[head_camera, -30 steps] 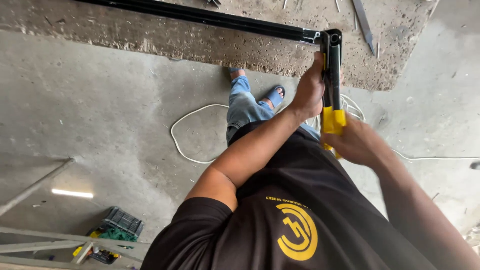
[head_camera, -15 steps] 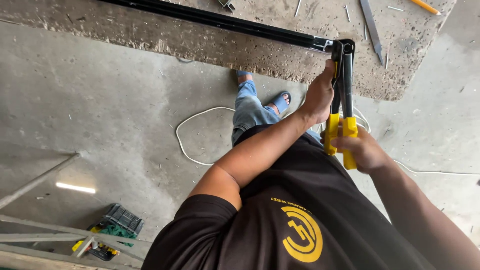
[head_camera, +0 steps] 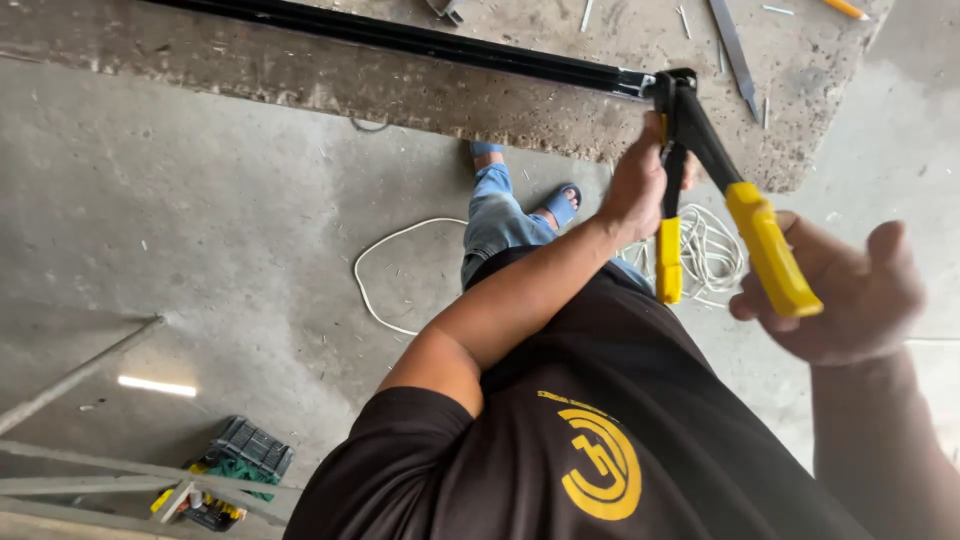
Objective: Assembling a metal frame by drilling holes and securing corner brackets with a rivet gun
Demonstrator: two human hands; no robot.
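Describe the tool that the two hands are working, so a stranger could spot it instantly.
Follow the long black rail to its right end. The riveter grips it there: black head, two spread arms with yellow grips, unlike the grey metal scraps nearby.

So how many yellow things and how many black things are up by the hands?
Yellow: 3 - the two tool handles and a pencil.
Black: 1 - the long bar.
Total: 4.

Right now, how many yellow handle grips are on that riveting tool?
2. One yellow grip hangs down beside the left hand; the other yellow grip angles out to the right hand.
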